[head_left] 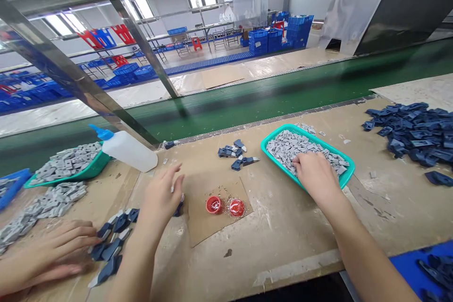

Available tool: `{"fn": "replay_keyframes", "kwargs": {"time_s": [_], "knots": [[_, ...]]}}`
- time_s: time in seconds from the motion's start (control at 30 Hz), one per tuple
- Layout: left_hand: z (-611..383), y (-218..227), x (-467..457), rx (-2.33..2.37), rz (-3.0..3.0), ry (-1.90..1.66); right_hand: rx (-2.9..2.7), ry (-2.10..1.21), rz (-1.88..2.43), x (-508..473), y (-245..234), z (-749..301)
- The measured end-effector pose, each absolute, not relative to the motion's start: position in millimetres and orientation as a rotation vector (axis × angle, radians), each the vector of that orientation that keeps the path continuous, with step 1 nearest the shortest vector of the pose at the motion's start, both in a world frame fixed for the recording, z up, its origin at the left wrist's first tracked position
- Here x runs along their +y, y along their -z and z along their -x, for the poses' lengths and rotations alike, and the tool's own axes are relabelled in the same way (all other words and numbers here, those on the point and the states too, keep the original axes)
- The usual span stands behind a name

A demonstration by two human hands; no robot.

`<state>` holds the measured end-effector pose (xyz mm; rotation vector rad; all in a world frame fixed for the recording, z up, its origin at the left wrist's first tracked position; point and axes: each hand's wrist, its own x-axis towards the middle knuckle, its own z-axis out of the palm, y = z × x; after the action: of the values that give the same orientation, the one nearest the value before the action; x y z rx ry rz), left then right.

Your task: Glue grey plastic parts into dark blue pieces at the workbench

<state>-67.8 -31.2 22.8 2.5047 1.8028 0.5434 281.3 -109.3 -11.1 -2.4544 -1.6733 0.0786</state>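
Brown table point(290, 255) with a blue heap point(410, 134) at far right, full green tray point(283, 133) of gray bits point(293, 144) right of center, right hand point(316, 174) open on them, left hand point(161, 198) open, holding nothing clear.

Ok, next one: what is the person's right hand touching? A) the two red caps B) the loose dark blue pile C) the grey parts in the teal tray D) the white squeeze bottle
C: the right hand rests on the grey parts inside the teal tray.
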Motion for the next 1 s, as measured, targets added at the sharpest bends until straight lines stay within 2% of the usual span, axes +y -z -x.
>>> {"fn": "replay_keyframes", "kwargs": {"time_s": [0.1, 0.2, 0.3, 0.5, 0.63, 0.83, 1.0], "knots": [[12.6, -37.9, -18.6, 1.523, -2.607, -0.405, -1.696, -0.040, 2.428, -108.9, 11.4, -283.4], [-32.3, -38.6, -4.1, 1.355, -2.671, -0.103, -1.567, -0.125, 2.316, -112.5, 7.7, -290.3], [-60.3, -28.1, 6.7, 1.302, -2.682, 0.047, -1.368, -0.375, 2.057, -122.9, 1.7, -293.5], [-65.1, -14.8, 10.4, 1.269, -2.641, 0.007, -1.162, -1.036, 1.474, -147.7, -6.6, -274.4], [-35.2, -24.2, 0.4, 1.310, -2.572, -0.113, -0.986, -1.244, 1.367, -152.0, -3.2, -254.8], [19.9, -41.2, -42.4, 1.301, -1.862, -0.891, -1.096, -1.309, 1.405, -149.7, 10.5, -216.3], [50.3, -46.3, -87.0, 1.407, -1.353, -1.192, -0.915, -1.451, 1.360, -146.3, 15.4, -184.5]]}}
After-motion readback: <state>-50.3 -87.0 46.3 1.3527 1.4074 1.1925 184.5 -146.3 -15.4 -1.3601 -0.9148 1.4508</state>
